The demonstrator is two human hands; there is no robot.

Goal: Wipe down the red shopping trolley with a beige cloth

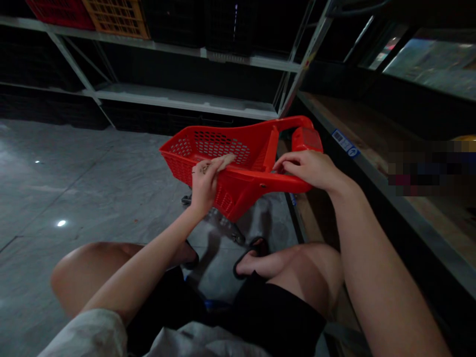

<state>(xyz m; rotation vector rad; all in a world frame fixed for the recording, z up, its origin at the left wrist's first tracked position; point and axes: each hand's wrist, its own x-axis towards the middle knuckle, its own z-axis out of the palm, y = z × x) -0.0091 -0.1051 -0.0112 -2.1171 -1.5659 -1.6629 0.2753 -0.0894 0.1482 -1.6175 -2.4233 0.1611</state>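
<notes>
A small red plastic shopping cart (238, 191) with perforated basket walls stands on the floor in front of my knees. My left hand (204, 181) is closed on a beige cloth (225, 161), pressed over the near rim of the basket. On the right, my right hand (307, 168) rests over the side bar of the cart's handle (286, 182), with its fingers bent inside the handle opening. Whether those fingers press on the inner face of the bar is partly hidden. A red block (307, 139) sits on the handle just behind my right hand.
Behind the cart runs a white metal shelf rack (186, 101) with a red crate (65, 12), a yellow crate (117, 17) and dark crates. To the right is a wooden shelf (342, 111) with a blue-and-white label (345, 143) on its edge. Grey floor (67, 183) extends left.
</notes>
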